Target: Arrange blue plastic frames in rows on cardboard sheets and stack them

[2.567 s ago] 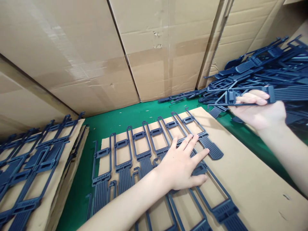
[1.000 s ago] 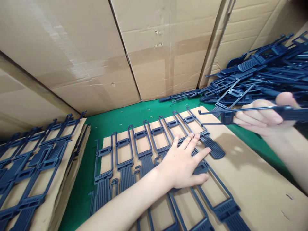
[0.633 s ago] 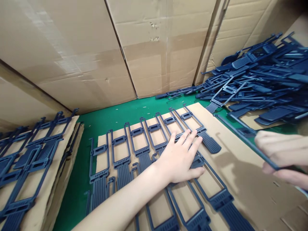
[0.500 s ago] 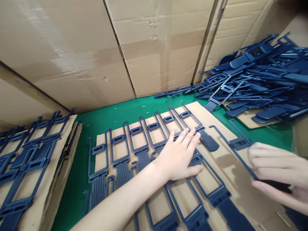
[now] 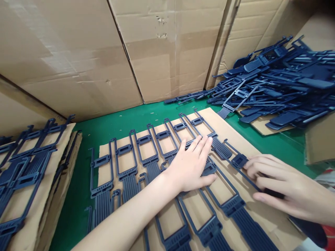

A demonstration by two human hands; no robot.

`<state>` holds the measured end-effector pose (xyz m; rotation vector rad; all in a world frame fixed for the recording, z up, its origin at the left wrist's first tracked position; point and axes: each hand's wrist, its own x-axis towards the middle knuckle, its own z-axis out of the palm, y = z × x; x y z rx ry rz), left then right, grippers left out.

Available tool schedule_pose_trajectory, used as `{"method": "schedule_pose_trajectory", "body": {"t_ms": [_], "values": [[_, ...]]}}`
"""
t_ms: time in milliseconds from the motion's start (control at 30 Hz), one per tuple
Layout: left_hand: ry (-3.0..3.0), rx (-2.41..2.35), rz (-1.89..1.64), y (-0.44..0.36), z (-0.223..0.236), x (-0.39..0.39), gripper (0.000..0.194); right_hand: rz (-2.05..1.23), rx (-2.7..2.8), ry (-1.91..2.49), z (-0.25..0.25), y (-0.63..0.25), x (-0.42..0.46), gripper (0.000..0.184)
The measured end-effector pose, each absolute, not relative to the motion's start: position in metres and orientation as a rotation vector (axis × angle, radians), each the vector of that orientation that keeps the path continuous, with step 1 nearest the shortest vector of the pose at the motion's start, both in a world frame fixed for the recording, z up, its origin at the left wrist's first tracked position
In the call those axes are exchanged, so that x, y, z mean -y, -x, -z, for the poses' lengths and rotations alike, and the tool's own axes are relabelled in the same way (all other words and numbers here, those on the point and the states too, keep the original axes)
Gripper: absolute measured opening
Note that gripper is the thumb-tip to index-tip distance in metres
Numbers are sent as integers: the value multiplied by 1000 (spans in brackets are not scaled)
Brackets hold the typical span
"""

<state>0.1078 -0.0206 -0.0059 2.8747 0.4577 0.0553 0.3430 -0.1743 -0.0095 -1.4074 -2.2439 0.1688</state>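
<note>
Several dark blue plastic frame parts lie side by side in two rows on a brown cardboard sheet on a green table. My left hand lies flat and open on the middle of those rows, fingers spread. My right hand grips one more blue frame part by its long side and holds it low over the sheet, just right of the last laid part. The part's handle end is hidden under my right palm.
A big loose heap of the same blue parts lies at the back right. On the left, another cardboard sheet carries laid-out parts. Cardboard boxes wall off the back. Green table surface shows between the sheets.
My right hand took a part from the heap and carried it down and left to the sheet beside the laid rows. My left hand stayed flat on the parts.
</note>
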Motion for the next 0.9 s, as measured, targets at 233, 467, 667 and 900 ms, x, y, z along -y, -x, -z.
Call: {"method": "schedule_pose_trajectory", "body": {"t_ms": [233, 467, 667, 900], "values": [[-2858, -446, -52, -108, 6, 20, 91, -73, 2159, 1494, 27, -341, 171, 35], [-2727, -499, -44, -108, -1, 15, 74, -134, 2208, 1493, 31, -333, 166, 41], [-2786, -540, -64, -109, 0, 16, 74, -147, 2203, 1485, 29, -331, 164, 38], [-2902, -530, -53, -109, 6, 18, 67, -164, 2197, 1498, 32, -328, 163, 34]]}}
